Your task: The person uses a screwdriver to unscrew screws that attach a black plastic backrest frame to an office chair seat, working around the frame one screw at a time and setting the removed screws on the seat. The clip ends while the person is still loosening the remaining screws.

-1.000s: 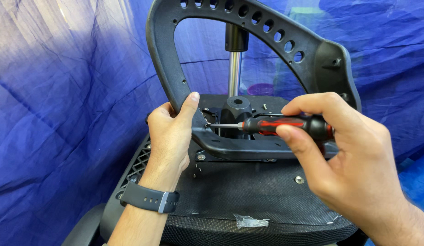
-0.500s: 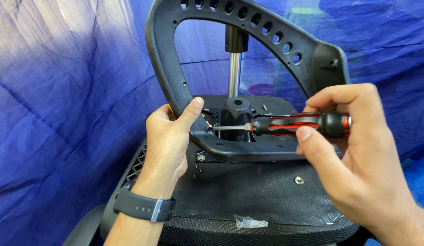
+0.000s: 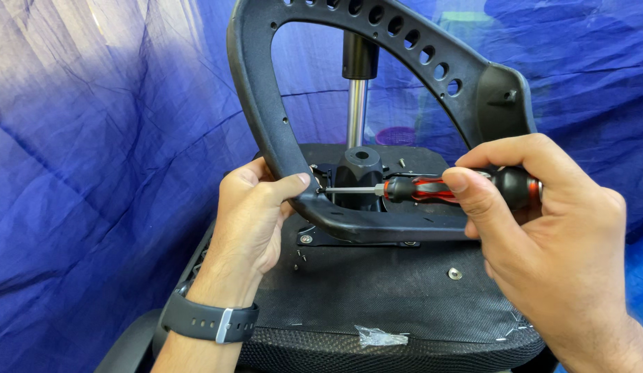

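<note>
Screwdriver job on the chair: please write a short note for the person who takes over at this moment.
Left hand: grips the black armrest frame at its lower corner and steadies it.
Right hand: holds the red-black screwdriver level, tip at the frame's inner corner.
The frame stands on the upturned seat base; gas cylinder points up behind.
A small plastic bag lies at the seat's near edge.
Done: frame in position.
Left: whether the screw is tight cannot be seen.

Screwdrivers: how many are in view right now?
1. A red-and-black screwdriver lies level in the right hand, tip at the black armrest frame, which the left hand grips. Others may be hidden.
</note>
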